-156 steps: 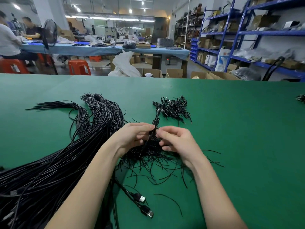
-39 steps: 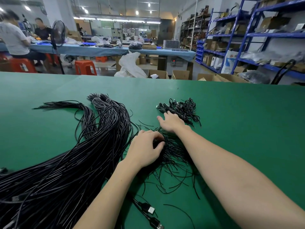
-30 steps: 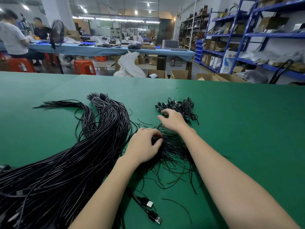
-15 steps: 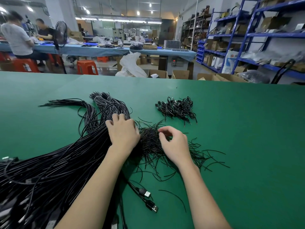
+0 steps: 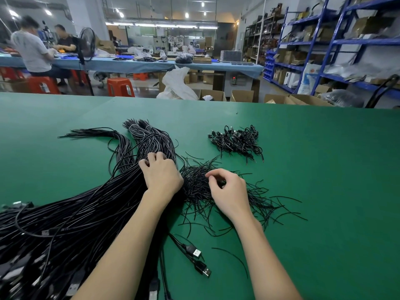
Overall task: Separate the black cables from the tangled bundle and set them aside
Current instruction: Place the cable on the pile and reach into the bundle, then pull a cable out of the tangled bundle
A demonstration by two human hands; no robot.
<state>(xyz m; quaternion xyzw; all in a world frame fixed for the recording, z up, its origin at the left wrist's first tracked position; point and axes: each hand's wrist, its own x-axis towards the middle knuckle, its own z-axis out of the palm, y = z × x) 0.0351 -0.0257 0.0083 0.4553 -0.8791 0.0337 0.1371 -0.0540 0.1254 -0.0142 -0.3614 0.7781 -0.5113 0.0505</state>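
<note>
The left hand [image 5: 161, 176] lies palm down on the long cable bundle [image 5: 82, 213], its fingers bent and pressing into the strands without closing round any. The right hand [image 5: 227, 191] hovers over the tangled pile of short black cables [image 5: 194, 185] at the counter's centre, thumb and forefinger curled toward each other; whether they already pinch a strand cannot be told.

The step in hand looks like picking the next short cable out of the tangle. The next move probably calls for a fine pinch on one strand, a lift clear of its neighbours, then a carry to the small sorted heap [image 5: 236, 140] at one o'clock. The left hand would need to steady the mass so nothing drags along.

The long bundle sweeps from seven o'clock toward twelve across the green counter [image 5: 324, 169]; two USB plugs [image 5: 200, 262] lie at six o'clock.

Half a second ago the hands sat much the same. A second ago the right hand reached to the sorted heap while the left rested on the tangle.
</note>
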